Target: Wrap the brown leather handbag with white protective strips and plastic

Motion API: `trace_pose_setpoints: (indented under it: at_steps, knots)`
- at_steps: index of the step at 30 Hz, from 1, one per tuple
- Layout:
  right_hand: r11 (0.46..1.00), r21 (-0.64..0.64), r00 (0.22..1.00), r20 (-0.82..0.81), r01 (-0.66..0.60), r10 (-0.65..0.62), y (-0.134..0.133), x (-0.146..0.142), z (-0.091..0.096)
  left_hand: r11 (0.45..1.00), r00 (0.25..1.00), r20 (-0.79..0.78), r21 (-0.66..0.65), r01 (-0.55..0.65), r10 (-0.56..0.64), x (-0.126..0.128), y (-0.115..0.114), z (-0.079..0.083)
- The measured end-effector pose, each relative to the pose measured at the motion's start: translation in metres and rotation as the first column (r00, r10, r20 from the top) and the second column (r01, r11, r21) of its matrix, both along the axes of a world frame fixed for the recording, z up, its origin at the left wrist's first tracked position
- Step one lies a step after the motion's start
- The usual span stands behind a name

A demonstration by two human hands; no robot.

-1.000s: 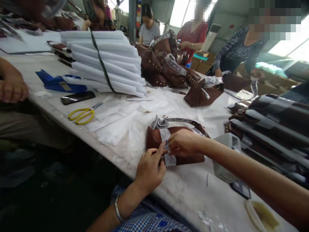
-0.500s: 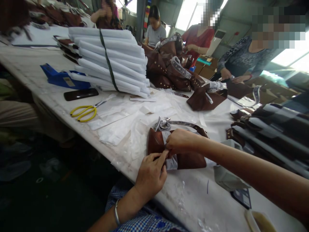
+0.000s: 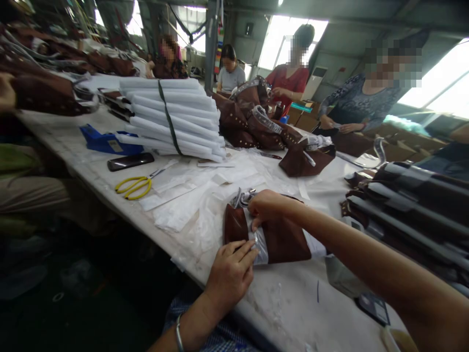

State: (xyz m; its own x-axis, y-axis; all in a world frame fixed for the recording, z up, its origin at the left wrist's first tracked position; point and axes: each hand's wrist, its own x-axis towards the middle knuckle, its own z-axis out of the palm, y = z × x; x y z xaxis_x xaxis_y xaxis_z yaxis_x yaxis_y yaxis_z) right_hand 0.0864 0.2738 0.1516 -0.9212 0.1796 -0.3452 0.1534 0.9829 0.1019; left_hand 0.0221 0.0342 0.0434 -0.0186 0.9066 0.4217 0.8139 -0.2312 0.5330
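Observation:
A brown leather handbag [image 3: 287, 239] lies on the table in front of me, with a band of whitish plastic wrap [image 3: 260, 248] around its middle. My left hand [image 3: 231, 269] rests on the bag's near edge, its fingers stretched out flat against the wrap. My right hand [image 3: 264, 208] reaches across the bag from the right. Its fingers are curled, with one fingertip down on the wrap; what they hold, if anything, is hidden. A plastic-wrapped strap [image 3: 240, 198] lies bunched at the bag's far edge, partly behind my right hand.
Yellow-handled scissors [image 3: 134, 187], a dark oblong case [image 3: 131, 161] and a blue tape dispenser [image 3: 110, 141] lie left. Behind stand a strapped stack of white-wrapped pieces [image 3: 172, 117] and piled studded bags [image 3: 245, 122]. More wrapped bags [image 3: 410, 205] lie right. Several people work across the table.
My right hand has drawn back from my left fingers toward the bag's far edge, baring more of the wrap. My left hand has flattened onto the bag. The view has tilted up.

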Motion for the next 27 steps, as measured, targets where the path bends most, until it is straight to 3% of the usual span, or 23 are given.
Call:
trace_pose_setpoints:
  at_steps: [2,4,6,10,13,16,19,23,27]
  knots:
    - [0.985,0.029,0.979,-0.117,0.171,-0.166,0.011,0.011,0.001,1.000,1.000,-0.005,0.014,-0.001,0.001,0.000,0.000,0.001]
    - [0.935,0.057,0.911,-0.256,0.349,-0.324,0.012,0.027,0.000,1.000,1.000,0.002,0.027,-0.006,0.006,0.001,0.000,0.002]
    - [0.905,0.027,0.838,-0.390,0.424,-0.381,-0.001,0.044,-0.006,0.999,1.000,0.027,0.038,-0.013,0.012,0.000,0.001,0.002]
    - [0.955,-0.197,0.769,-0.567,0.221,-0.295,-0.045,0.072,-0.034,0.998,0.993,0.117,0.063,-0.028,0.020,-0.003,-0.001,0.001]
    - [0.967,-0.193,0.780,-0.574,0.166,-0.248,-0.066,0.078,-0.053,0.997,0.989,0.143,0.067,-0.037,0.027,-0.004,-0.003,0.006]
    - [0.955,-0.219,0.737,-0.609,0.199,-0.293,-0.067,0.078,-0.063,0.992,0.994,0.093,0.107,-0.072,0.062,-0.001,-0.002,0.020]
    - [0.941,-0.277,0.658,-0.675,0.194,-0.334,-0.062,0.079,-0.066,0.989,0.996,-0.068,0.141,-0.049,0.059,0.008,0.007,0.028]
    - [0.927,-0.318,0.554,-0.744,0.198,-0.374,-0.061,0.083,-0.070,0.999,0.951,-0.308,0.052,-0.002,0.018,0.020,0.019,0.013]
    - [0.932,-0.323,0.529,-0.768,0.167,-0.361,-0.064,0.088,-0.071,0.999,0.948,-0.315,-0.006,0.044,-0.044,0.016,0.020,0.000]
